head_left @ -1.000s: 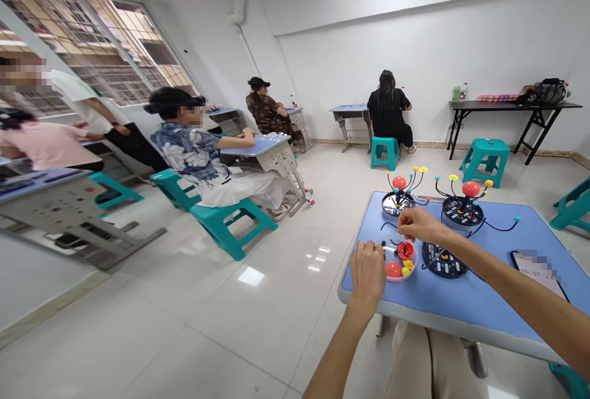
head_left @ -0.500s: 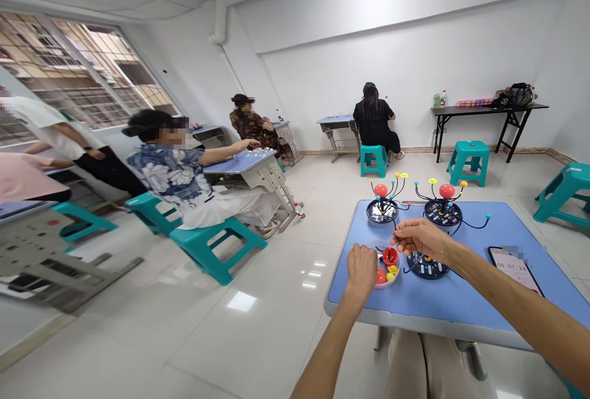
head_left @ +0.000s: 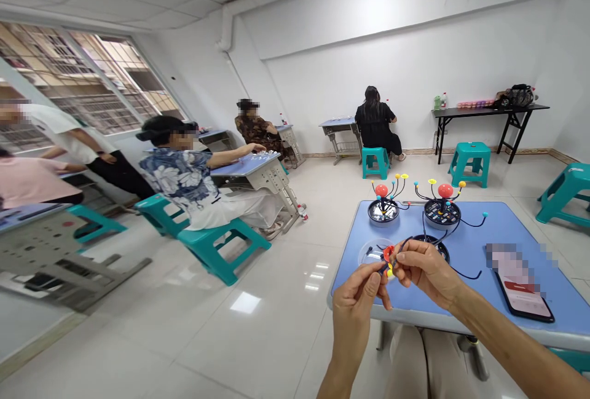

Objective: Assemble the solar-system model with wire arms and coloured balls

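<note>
My right hand (head_left: 426,267) pinches a thin dark curved rod (head_left: 405,243) over the near part of the blue desk. Close to it, fingertips nearly meeting, my left hand (head_left: 356,297) is closed in a pinch around something small and dark that I cannot make out. Behind the fingers sits a clear plastic bowl (head_left: 362,252) of red and yellow pieces and dark bits, partly covered. A round black base (head_left: 443,250) with curved rods stands beyond my right hand, half hidden. Two planet models with red balls, a left model (head_left: 381,192) and a right model (head_left: 445,192), stand at the far edge.
A phone (head_left: 525,294) lies on the desk's right side. Green stools (head_left: 470,162) and a black table (head_left: 488,110) with bottles and bags stand ahead. Several people sit at other desks, one person (head_left: 179,171) at left; another stands by the window.
My left hand has come up from the bowl and turned toward my right hand. Both hands are now together in front of the bowl. The phone's display has changed from a timer.
</note>
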`<state>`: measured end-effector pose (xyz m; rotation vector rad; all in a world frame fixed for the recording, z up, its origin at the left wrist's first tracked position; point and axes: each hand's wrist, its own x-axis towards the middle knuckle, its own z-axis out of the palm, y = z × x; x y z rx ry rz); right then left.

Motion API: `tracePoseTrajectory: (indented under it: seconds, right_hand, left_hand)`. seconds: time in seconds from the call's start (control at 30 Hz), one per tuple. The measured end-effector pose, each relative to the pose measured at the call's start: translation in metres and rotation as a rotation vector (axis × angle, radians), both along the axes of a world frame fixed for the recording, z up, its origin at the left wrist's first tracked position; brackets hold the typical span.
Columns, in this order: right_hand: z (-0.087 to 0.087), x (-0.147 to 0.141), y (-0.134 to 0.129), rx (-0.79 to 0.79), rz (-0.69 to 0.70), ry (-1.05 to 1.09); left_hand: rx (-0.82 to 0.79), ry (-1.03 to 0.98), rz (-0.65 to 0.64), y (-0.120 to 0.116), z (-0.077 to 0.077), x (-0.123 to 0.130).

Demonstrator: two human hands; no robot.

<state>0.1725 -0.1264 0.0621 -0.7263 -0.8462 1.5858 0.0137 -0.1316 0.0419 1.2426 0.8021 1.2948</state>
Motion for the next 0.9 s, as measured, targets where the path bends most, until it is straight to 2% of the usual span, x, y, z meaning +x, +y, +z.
tracePoseTrajectory:
  seconds: [0.13, 0.3, 0.43, 0.57, 0.73, 0.9]
  right_hand:
    - [-0.005, -0.005, -0.011, -0.004, -0.017, 0.054]
    - [-0.008, -0.006, -0.014, 0.008, -0.022, 0.068]
    - [-0.012, -0.006, -0.014, -0.02, 0.026, 0.079]
    - [-0.014, -0.007, -0.017, -0.085, 0.093, 0.105]
    - [-0.02, -0.006, -0.02, -0.118, 0.155, 0.118]
    - [-0.029, -0.004, -0.024, -0.203, 0.282, 0.166]
  left_hand:
    - [-0.033, -0.067, -0.037, -0.009, -0.007, 0.001]
    - [-0.05, -0.088, 0.07, -0.011, -0.012, -0.003]
    - [0.046, -0.05, 0.105, -0.004, -0.01, -0.007]
    - [0.16, 0.036, 0.063, 0.003, -0.003, -0.007]
    - [0.25, 0.169, -0.06, 0.008, 0.004, -0.003]
    - [0.341, 0.244, -0.159, 0.01, 0.006, 0.001]
